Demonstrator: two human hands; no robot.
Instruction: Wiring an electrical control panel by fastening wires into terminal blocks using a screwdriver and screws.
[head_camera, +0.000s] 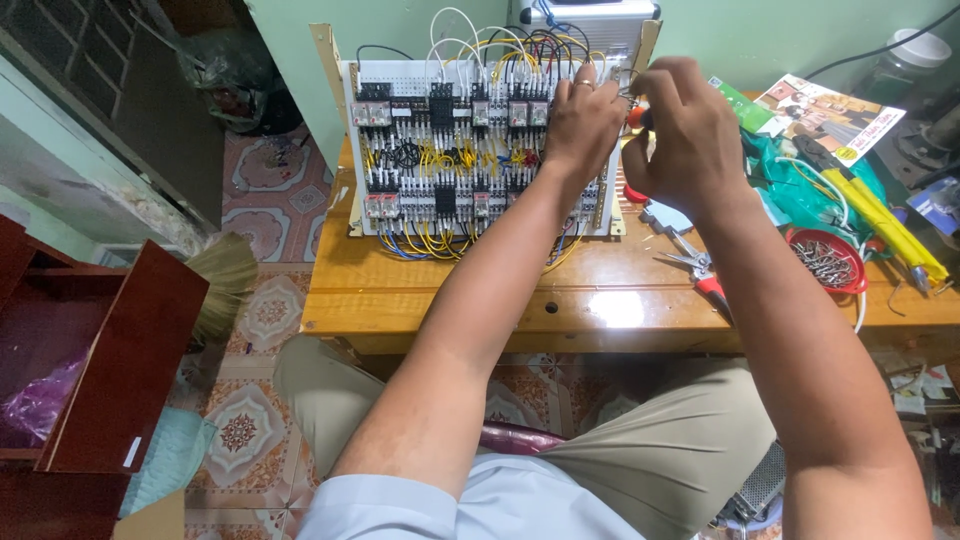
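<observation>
Hands meet at the upper centre of the frame, against the right edge of a white upright wiring panel crowded with black relay blocks and yellow, blue and black wires (455, 150); the panel stands tilted back on a varnished wooden workbench (480, 290), leaning toward a pale green wall; the left hand (583, 125), a ring on one finger, lies with fingers curled against the panel's upper right part, touching the wiring there, though whether it pinches a wire I cannot tell; the right hand (683, 125) is clenched just beside it, fingers folded tight around a small tool with an orange-red handle (636, 116), of which only a sliver shows between the two hands; on the bench to the right of centre, below the right forearm, lie red-handled metal pliers (700, 270); further right sits a round red plastic bowl of small metal screws (828, 262), and past it a long yellow-handled crimping tool (885, 222) pointing toward the right edge; a teal plastic bag (800, 190) and a printed colour leaflet (830, 115) lie behind these at the upper right; at the lower left stands a dark red wooden cabinet (120, 370) on a patterned tile floor (270, 200).
</observation>
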